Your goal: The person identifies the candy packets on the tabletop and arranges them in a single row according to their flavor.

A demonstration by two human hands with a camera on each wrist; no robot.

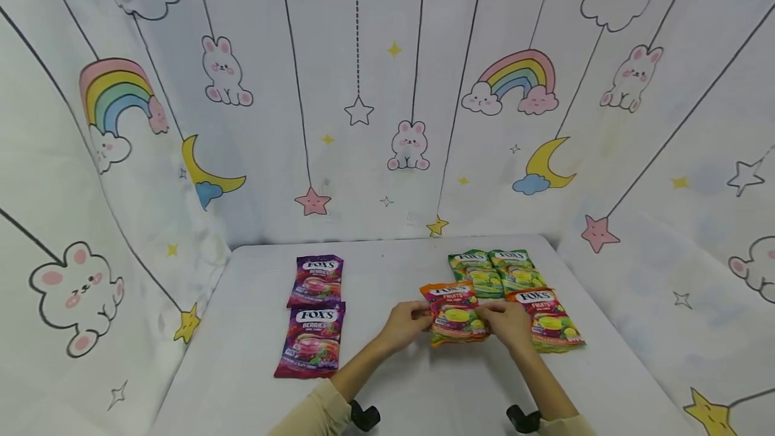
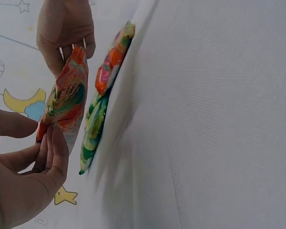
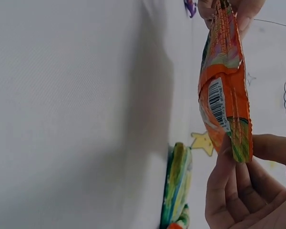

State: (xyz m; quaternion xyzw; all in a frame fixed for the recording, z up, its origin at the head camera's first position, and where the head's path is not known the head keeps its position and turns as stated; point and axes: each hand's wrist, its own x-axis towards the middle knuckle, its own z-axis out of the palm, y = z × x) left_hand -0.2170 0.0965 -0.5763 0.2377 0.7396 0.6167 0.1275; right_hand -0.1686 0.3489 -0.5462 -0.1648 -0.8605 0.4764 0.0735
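Note:
An orange-and-red Fox's Fruits candy bag [image 1: 455, 313] is held up above the table between both hands. My left hand [image 1: 407, 323] pinches its left edge, thumb against curled fingers, as the left wrist view also shows. At the opposite edge my right hand [image 1: 507, 323] pinches the bag; the right wrist view shows the barcode [image 3: 218, 104] on its back. Just right of the right hand, another Fruits bag [image 1: 547, 321] lies on the table. Behind it lie two green Fox's bags [image 1: 477, 273] side by side.
Two purple Fox's Berries bags, a rear one [image 1: 317, 281] and a front one [image 1: 311, 342], lie in a column at the left of the white table [image 1: 242, 328]. Printed cloth walls [image 1: 363, 173] enclose the table at the back and sides.

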